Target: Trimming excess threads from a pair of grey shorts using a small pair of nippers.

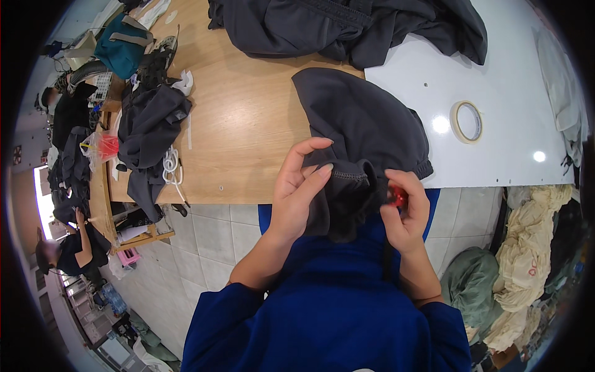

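A dark grey garment piece (372, 118) lies over the table's front edge, its near end hanging towards my lap. My left hand (297, 189) holds its stitched hem (349, 176), with the thumb on the cloth and the forefinger raised apart from it. On the other side of the opening, my right hand (408, 214) is closed around a small red tool (398, 196). The fingers cover most of that tool, so its kind does not show. Beside the right fingertips, a gathered edge (423, 169) of the same cloth rests near the table edge.
More dark garments (297, 28) are heaped at the far side. A tape roll (466, 122) lies on the white tabletop (403, 74) at right. Dark cloth (149, 124) and a white cord (172, 166) sit at left. Cream fabric bundles (527, 242) stand at lower right. Another person (74, 248) is at far left.
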Action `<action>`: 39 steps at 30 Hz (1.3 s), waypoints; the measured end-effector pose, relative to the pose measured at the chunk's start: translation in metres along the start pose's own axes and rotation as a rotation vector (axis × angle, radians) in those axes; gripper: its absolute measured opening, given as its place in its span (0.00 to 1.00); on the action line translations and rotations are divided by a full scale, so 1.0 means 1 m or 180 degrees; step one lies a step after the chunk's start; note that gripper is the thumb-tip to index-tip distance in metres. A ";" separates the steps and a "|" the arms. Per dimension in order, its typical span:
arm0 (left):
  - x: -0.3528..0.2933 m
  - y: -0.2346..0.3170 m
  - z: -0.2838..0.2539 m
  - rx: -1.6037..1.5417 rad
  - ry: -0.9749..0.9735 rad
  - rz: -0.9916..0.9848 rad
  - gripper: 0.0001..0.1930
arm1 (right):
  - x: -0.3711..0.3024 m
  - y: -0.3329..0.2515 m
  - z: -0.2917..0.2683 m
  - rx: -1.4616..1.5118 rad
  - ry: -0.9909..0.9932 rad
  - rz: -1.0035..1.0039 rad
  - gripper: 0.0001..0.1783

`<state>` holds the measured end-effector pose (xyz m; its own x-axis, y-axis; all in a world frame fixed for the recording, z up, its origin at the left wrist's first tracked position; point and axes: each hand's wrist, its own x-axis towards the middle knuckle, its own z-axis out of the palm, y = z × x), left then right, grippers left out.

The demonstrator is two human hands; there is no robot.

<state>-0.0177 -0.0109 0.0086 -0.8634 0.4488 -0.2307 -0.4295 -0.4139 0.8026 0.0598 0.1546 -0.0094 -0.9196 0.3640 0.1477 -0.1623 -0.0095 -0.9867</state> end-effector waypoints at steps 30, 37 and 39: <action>0.000 -0.001 0.002 0.0388 -0.0071 0.0112 0.18 | 0.018 -0.004 -0.003 -0.2296 -0.0084 -0.1544 0.21; 0.000 0.000 0.001 0.0481 0.0010 0.0133 0.17 | 0.013 0.004 -0.012 -0.1974 0.0094 -0.1344 0.22; 0.000 -0.002 -0.006 0.0455 -0.0067 0.0129 0.17 | 0.010 0.004 -0.013 -0.1893 0.0104 -0.1256 0.22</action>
<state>-0.0189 -0.0150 0.0037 -0.8728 0.4512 -0.1861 -0.3511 -0.3155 0.8816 0.0544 0.1702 -0.0122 -0.8198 0.2635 0.5085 -0.2495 0.6348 -0.7313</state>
